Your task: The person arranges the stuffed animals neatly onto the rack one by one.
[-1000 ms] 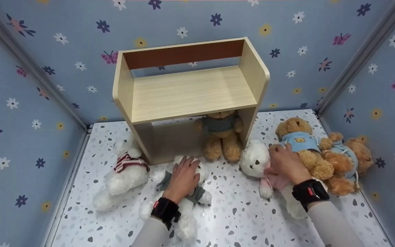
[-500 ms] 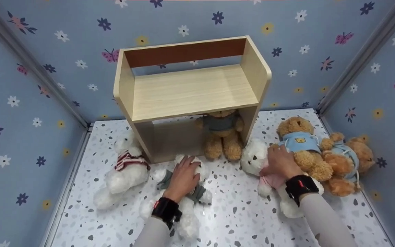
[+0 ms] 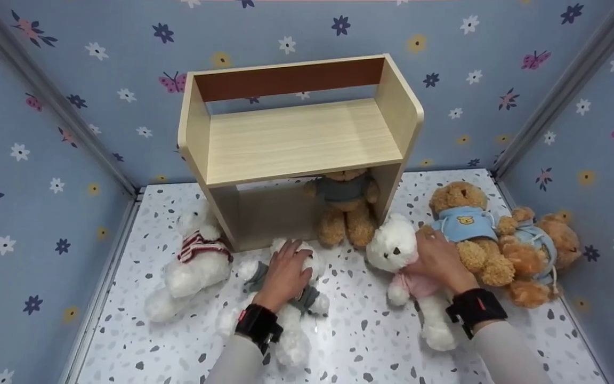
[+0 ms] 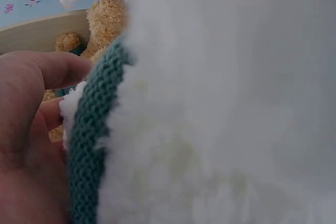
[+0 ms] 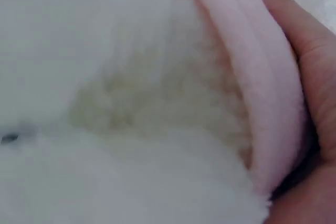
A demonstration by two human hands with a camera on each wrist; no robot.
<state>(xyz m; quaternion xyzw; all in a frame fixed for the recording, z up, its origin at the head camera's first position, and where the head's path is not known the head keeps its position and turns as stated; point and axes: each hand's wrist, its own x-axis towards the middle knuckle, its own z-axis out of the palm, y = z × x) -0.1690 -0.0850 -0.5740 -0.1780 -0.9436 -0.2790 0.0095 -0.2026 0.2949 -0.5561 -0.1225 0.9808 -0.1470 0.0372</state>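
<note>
My right hand (image 3: 437, 258) grips a white teddy bear (image 3: 392, 245) in a pink top around its upper body. The pink cloth (image 5: 262, 87) lies against that hand in the right wrist view, with white fur filling most of the picture. On the left, my left hand (image 3: 285, 274) rests over the head and chest of another white teddy bear (image 3: 293, 341), which lies on its back in a grey-green knit sweater. In the left wrist view the thumb and a finger lie beside the green knit (image 4: 94, 129). Both palms' undersides are largely hidden by the bears.
A two-tier wooden shelf (image 3: 301, 141) stands at the back, a brown bear (image 3: 347, 208) in its lower tier. A white bear (image 3: 195, 266) in stripes lies left. Two brown bears in blue, one nearer (image 3: 464, 224) and one beyond (image 3: 536, 256), lie right. Flowered walls surround the speckled floor.
The pink-topped bear has shifted slightly left and turned more upright in my right hand, its legs now pointing more toward me. My left hand and its bear have stayed in place.
</note>
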